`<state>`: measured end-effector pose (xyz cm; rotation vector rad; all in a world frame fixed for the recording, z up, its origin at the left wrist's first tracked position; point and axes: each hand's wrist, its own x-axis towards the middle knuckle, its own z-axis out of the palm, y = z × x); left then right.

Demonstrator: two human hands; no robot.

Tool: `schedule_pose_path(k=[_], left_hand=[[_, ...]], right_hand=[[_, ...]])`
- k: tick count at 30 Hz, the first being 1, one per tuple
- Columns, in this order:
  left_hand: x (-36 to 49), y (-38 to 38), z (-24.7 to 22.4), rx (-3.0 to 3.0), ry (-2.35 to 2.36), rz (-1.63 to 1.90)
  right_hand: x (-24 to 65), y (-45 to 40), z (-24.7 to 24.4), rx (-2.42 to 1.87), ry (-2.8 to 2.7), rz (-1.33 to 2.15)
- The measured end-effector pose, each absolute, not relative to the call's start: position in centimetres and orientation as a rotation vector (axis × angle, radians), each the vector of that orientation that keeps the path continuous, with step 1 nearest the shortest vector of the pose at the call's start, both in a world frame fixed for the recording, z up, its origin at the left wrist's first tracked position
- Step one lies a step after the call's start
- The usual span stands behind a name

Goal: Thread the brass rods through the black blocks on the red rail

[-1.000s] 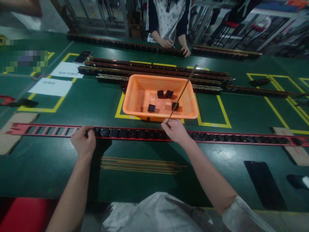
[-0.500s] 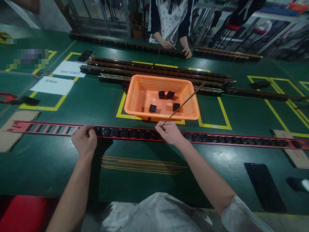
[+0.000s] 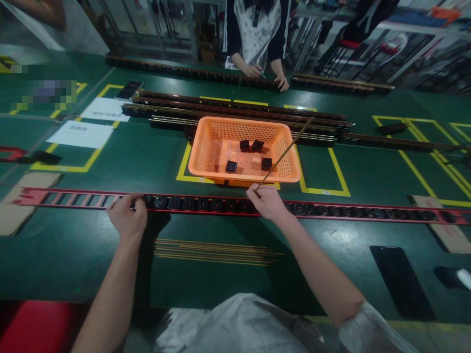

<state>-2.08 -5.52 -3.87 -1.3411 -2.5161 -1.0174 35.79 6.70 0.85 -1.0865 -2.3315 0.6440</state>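
L hand (image 3: 128, 215) curled at red frame (image 3: 31, 197), grip hidden, can't tell what's held; R hand (image 3: 270, 202) clenched on brass rod (image 3: 284, 154), slanting over orange basket (image 3: 231, 176). Frame w/ blk blocks (image 3: 203, 204) lies across table (image 3: 55, 264), ends on cardboard pads (image 3: 13, 218). Risk, my judgement: rod poss. snags basket rim if R hand swings; pads may slip if frame's pushed. Surface: green, yellow tape (image 3: 327, 191), loose rods (image 3: 217, 252) nr front edge. Rm: co-worker (image 3: 253, 29) opp., stools (image 3: 349, 44) behind

This is looking like a factory workshop: yellow lines (image 3: 339, 171) are zoning the green workbench (image 3: 342, 250), a co-worker (image 3: 253, 37) is working opposite, red-topped stools (image 3: 349, 44) are standing far right.
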Motion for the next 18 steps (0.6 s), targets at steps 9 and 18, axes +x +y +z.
schedule_pose_path(k=[9, 18], left_hand=[[-3.5, -6.1, -3.4, -1.283, -2.587, -0.744], [-5.9, -6.1, -1.8, -1.222, -2.665, -0.513]], right_hand=[[32.8, 6.7, 0.9, -0.973, -2.406, 0.705], [31.1, 6.3, 0.4, -0.908, -2.385, 0.776]])
